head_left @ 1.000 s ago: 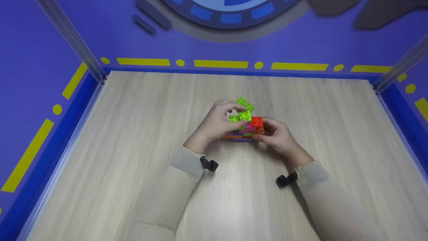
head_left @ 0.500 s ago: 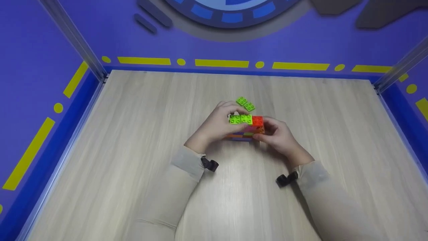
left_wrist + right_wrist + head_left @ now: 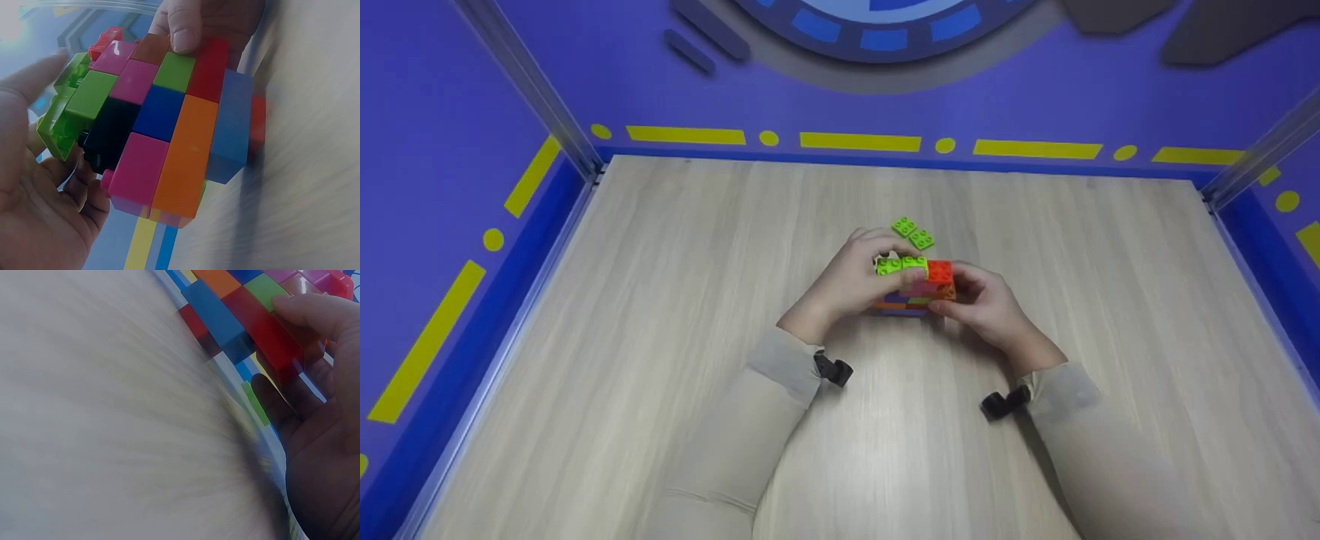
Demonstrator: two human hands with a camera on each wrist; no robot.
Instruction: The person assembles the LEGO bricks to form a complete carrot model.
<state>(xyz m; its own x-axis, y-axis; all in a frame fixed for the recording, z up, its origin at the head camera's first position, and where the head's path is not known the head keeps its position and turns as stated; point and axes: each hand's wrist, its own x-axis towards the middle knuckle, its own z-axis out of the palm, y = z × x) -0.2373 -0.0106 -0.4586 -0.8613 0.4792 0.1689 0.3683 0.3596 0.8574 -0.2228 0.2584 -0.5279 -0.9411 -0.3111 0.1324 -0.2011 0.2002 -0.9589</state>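
Observation:
A block of stacked toy building bricks (image 3: pixel 138 112), in pink, black, blue, orange, red and green, stands on the table. Along its top, two lime green bricks sit in a row beside a red brick (image 3: pixel 940 271). My left hand (image 3: pixel 851 277) pinches the lime brick (image 3: pixel 915 262) nearest the red one, thumb in front and fingers behind. The other lime brick (image 3: pixel 56 126) is at the left end. At the right end, my right hand (image 3: pixel 988 304) grips the block, its thumb (image 3: pixel 304 306) on the near face. Its fingers behind are partly hidden.
Two loose lime bricks (image 3: pixel 913 233) lie on the wooden table (image 3: pixel 697 262) just behind the block. Blue panels (image 3: pixel 855 112) with yellow markings enclose the table at the back and sides. Each wrist bears a small black camera mount (image 3: pixel 834 370).
The pinched lime brick came down from a raised position into line with the other lime brick and the red one. My left thumb has shifted up over its front. My right hand stays put.

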